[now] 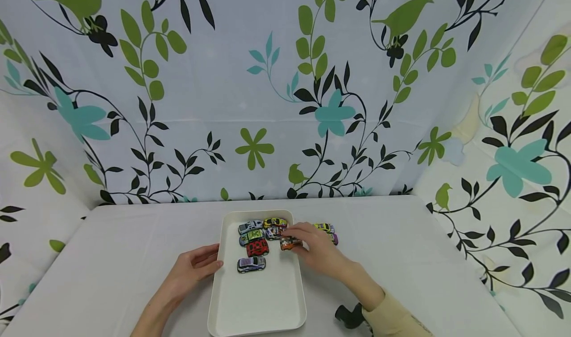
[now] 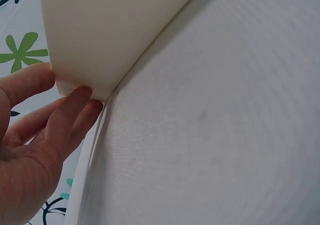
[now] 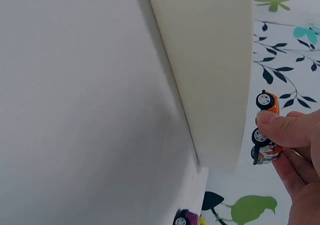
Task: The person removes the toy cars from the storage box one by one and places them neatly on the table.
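Observation:
My right hand (image 1: 318,248) pinches an orange toy car (image 1: 290,243) between thumb and fingers, over the right side of a white tray (image 1: 263,307). In the right wrist view the thumb lies across the side of the car (image 3: 268,105), near its black wheels. My left hand (image 1: 192,270) holds the tray's left edge, with its thumb at the rim and its fingers (image 2: 75,110) against the outer wall. Inside the tray's far half stand several toy cars, among them a green one (image 1: 252,237), a red one (image 1: 257,248) and a silver-purple one (image 1: 251,264).
Beyond my right hand, outside the tray, stand a yellow toy car (image 1: 324,227) and a purple one (image 1: 333,238), partly hidden by the hand. A black object (image 1: 350,317) is by my right sleeve. Patterned cloth (image 1: 214,79) surrounds the white table (image 1: 134,257).

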`<state>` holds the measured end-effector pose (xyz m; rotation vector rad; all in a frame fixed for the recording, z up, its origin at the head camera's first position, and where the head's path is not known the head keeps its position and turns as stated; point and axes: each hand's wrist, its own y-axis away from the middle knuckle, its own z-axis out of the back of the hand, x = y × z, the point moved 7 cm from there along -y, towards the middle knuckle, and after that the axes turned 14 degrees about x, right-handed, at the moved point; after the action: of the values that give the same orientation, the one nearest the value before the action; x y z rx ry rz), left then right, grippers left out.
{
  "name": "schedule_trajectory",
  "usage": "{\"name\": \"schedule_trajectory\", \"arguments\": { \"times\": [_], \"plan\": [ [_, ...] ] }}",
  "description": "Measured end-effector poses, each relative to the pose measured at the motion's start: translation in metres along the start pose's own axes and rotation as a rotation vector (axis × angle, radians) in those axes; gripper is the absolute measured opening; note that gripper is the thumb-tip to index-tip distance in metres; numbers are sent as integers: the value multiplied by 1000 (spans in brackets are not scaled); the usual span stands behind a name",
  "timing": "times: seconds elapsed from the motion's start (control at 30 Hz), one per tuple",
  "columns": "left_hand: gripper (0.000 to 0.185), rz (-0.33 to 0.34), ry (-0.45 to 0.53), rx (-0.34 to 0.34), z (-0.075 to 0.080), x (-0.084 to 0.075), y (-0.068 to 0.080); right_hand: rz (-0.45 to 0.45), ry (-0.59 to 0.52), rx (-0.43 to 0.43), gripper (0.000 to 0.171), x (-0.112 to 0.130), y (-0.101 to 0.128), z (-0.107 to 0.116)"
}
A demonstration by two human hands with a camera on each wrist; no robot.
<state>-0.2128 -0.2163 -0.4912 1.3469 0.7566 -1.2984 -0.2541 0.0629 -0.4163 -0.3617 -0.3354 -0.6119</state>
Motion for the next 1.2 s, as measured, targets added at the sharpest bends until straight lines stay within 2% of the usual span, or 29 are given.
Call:
{"name": "schedule_trajectory", "arguments": {
  "times": [0.27,0.5,0.8,1.2],
  "plan": [
    [59,-4,2,1,1,0,1,-78,-11,-26,41,-14,16,7],
    [59,-4,5,7,1,0,0,-106,-29,-46,43,-23,30,11],
    [59,-28,-3,15,3,-3,-2,-138,18,-87,42,-41,49,11],
    [60,-29,7,21,2,-2,-1,-251,12,-46,44,-59,68,8]
  ]
}}
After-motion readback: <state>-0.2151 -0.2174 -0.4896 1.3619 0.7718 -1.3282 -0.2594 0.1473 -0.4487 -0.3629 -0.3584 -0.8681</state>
